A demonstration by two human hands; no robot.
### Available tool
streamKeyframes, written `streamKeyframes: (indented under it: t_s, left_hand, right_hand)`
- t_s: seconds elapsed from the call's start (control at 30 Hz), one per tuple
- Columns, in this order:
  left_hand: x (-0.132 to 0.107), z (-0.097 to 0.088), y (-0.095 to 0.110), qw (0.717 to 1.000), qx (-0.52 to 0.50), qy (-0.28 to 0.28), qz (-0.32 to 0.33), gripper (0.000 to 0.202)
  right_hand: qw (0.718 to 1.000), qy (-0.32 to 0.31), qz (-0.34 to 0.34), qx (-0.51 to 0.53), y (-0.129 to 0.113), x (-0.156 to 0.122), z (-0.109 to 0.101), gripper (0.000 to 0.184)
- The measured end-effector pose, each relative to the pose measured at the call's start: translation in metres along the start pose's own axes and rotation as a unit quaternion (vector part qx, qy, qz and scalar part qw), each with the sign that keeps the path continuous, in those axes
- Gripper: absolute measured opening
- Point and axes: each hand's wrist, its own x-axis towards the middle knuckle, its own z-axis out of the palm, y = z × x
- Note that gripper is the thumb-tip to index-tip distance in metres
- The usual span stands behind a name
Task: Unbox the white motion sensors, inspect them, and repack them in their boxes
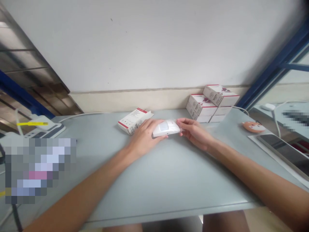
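a white motion sensor sits at the middle of the view, over the worktop; whether it touches the surface is hard to make out. its casing is smooth and rounded, with a pale, frosted lens window near the centre. any small markings are too faint to read.

the left hand lies palm down with its fingers closed over the sensor's left end, and the right hand pinches the right end between its fingertips. both grips are closed on that one sensor, and the fingers hide part of it.

at 10 o'clock, just beside the left hand, lies one white carton with red edging, its flap open. at 2 o'clock, against the wall, stands a stack of white boxes with red trim. i count five, though the rear ones are partly hidden. at 3 o'clock is one orange animal-faced object. at 4 o'clock, one dark tablet is cut off by the frame. at 9 o'clock is one white device with a yellow strip, and a pixelated patch hides whatever lies below it.
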Motion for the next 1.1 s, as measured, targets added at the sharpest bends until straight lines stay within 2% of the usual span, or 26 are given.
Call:
streamKeyframes:
  t_s: [0.13, 0.27, 0.37, 0.43, 0.6, 0.7, 0.8, 0.97, 1.1]
  left_hand:
    - [0.0, 0.002, 0.002, 0.997, -0.05, 0.0, -0.05, 0.043]
    - [0.0, 0.003, 0.0, 0.998, -0.052, 0.019, -0.003, 0.04]
    - [-0.001, 0.002, -0.002, 0.999, -0.03, 0.025, 0.028, 0.041]
    - [-0.002, 0.001, -0.001, 0.999, -0.021, 0.017, 0.031, 0.042]
    - [-0.002, -0.002, 0.002, 0.999, 0.015, -0.014, 0.027, 0.045]
    - [-0.002, -0.001, -0.001, 0.997, 0.048, -0.051, 0.015, 0.059]
    - [-0.004, 0.001, -0.003, 0.997, 0.052, -0.063, -0.005, 0.072]
    - [-0.006, 0.002, 0.002, 0.999, 0.021, -0.047, 0.011, 0.076]
    - [-0.006, 0.001, 0.005, 0.997, 0.047, -0.045, 0.036, 0.069]
  right_hand:
    - [0.999, 0.031, -0.026, -0.018, 0.0, 0.001, 0.004, 0.032]
    - [0.998, 0.042, 0.016, 0.038, -0.006, -0.001, 0.006, 0.037]
    - [0.997, -0.013, 0.072, 0.031, -0.009, -0.002, 0.004, 0.044]
    - [0.996, -0.044, 0.079, -0.008, -0.008, -0.003, 0.002, 0.043]
    - [0.996, -0.038, 0.059, -0.05, 0.0, -0.001, -0.003, 0.035]
    - [0.999, -0.034, 0.039, -0.012, 0.0, -0.001, 0.0, 0.036]
    - [0.998, -0.055, 0.025, 0.012, -0.002, -0.005, 0.006, 0.043]
    - [0.987, -0.156, -0.013, -0.045, -0.007, -0.013, 0.009, 0.066]
    - [0.988, -0.127, -0.029, -0.08, -0.01, -0.014, 0.006, 0.072]
